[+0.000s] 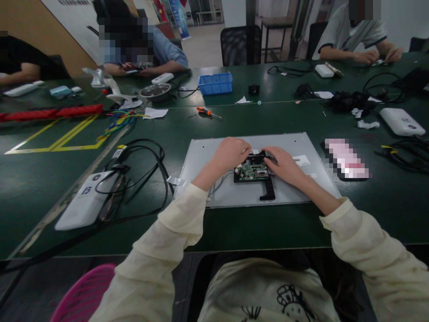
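Observation:
A flat grey metal panel (221, 197) lies on the table in front of me. On its middle sits a green circuit board (250, 172) with small components, set in a black plastic bracket (269, 190) whose arm reaches toward me. My left hand (229, 154) is closed at the far left end of the bracket, fingertips pinched together. At the far right end my right hand (284, 164) has thumb and fingers curled on the bracket's edge. The fingers partly hide what they grip. A grey cable (218, 182) runs from the board's left side over the panel.
An orange-handled screwdriver (208, 112) lies beyond the panel, near a blue basket (215, 84). Left is a white power bank (85, 201) with black cables (161, 165). A blurred phone (346, 158) lies right. Co-workers sit across the table; a pink basket (83, 295) stands below its edge.

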A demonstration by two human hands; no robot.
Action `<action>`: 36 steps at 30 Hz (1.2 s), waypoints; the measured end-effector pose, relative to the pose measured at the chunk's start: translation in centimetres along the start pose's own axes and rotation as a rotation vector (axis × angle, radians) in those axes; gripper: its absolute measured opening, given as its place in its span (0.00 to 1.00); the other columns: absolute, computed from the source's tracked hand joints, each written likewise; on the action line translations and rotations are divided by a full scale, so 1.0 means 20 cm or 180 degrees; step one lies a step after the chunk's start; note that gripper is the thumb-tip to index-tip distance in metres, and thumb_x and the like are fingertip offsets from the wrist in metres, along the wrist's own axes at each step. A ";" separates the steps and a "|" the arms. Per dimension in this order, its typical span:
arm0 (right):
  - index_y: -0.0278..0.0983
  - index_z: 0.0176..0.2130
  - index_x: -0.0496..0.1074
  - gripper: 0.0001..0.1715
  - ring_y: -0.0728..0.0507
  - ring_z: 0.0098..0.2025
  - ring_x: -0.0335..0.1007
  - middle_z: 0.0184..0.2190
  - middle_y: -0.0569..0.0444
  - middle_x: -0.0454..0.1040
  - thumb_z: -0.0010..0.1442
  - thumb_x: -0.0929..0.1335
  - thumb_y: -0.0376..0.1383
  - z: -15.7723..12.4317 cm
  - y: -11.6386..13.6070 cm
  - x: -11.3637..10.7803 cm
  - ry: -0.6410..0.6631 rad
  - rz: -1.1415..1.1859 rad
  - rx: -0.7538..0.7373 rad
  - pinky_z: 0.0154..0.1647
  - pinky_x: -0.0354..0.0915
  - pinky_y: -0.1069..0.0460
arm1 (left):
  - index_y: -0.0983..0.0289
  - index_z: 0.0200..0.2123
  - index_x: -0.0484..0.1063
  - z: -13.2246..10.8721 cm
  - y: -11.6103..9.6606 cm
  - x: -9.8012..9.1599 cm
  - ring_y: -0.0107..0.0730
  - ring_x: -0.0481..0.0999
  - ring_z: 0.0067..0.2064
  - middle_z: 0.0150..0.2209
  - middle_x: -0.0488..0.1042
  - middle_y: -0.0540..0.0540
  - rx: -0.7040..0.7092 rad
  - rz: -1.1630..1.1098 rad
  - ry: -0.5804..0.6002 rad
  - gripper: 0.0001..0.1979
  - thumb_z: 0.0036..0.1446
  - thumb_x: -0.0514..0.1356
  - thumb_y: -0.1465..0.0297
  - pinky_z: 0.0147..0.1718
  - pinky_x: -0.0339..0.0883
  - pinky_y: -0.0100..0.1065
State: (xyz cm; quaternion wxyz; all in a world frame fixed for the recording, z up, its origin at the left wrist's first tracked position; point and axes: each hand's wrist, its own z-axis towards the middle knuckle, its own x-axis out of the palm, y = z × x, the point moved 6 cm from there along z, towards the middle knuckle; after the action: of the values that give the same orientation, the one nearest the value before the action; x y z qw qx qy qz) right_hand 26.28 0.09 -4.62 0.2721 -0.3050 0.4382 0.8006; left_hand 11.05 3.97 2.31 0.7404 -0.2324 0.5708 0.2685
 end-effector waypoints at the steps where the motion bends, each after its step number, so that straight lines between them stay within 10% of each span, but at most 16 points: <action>1: 0.36 0.55 0.66 0.21 0.36 0.56 0.65 0.52 0.42 0.71 0.64 0.61 0.38 0.00 0.00 0.00 0.0003 0.0000 -0.0002 0.59 0.60 0.38 | 0.65 0.40 0.80 -0.02 0.02 -0.03 0.40 0.78 0.41 0.39 0.80 0.60 -0.0083 -0.0074 -0.0057 0.16 0.63 0.52 0.68 0.43 0.66 0.38; 8: 0.36 0.54 0.67 0.20 0.37 0.56 0.65 0.52 0.43 0.71 0.63 0.62 0.36 0.00 0.02 -0.01 -0.0024 0.0027 -0.0030 0.59 0.60 0.38 | 0.63 0.41 0.79 -0.28 0.32 -0.24 0.38 0.78 0.43 0.41 0.80 0.57 -0.1288 -0.0200 -0.0413 0.16 0.61 0.52 0.65 0.44 0.66 0.34; 15: 0.36 0.53 0.68 0.19 0.37 0.55 0.65 0.51 0.43 0.72 0.63 0.62 0.36 -0.01 0.03 -0.03 -0.0038 -0.0042 -0.0029 0.59 0.60 0.38 | 0.61 0.43 0.76 -0.66 0.57 -0.26 0.39 0.77 0.42 0.40 0.79 0.56 -0.2109 0.0177 0.0019 0.15 0.56 0.54 0.64 0.42 0.67 0.33; 26: 0.35 0.54 0.67 0.20 0.38 0.56 0.64 0.52 0.43 0.71 0.64 0.62 0.37 -0.02 0.03 -0.02 0.0005 -0.0068 -0.0027 0.60 0.59 0.40 | 0.64 0.47 0.72 -1.01 0.60 -0.12 0.43 0.74 0.45 0.39 0.73 0.59 -0.2476 0.0190 0.0092 0.19 0.55 0.56 0.61 0.48 0.66 0.38; 36: 0.38 0.56 0.66 0.21 0.38 0.59 0.62 0.56 0.44 0.68 0.64 0.61 0.38 -0.03 0.03 -0.01 -0.0004 -0.0023 0.0078 0.62 0.57 0.38 | 0.61 0.42 0.72 -1.04 0.61 -0.07 0.35 0.72 0.30 0.27 0.71 0.50 -0.2608 -0.0692 -0.0147 0.13 0.56 0.56 0.62 0.35 0.64 0.33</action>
State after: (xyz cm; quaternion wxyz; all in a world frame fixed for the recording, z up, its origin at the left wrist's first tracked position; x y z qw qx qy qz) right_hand 26.05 -0.76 -4.40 0.2790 -0.3027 0.4467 0.7943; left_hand -12.23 -0.63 -1.82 0.6234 -0.5602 0.3723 0.3987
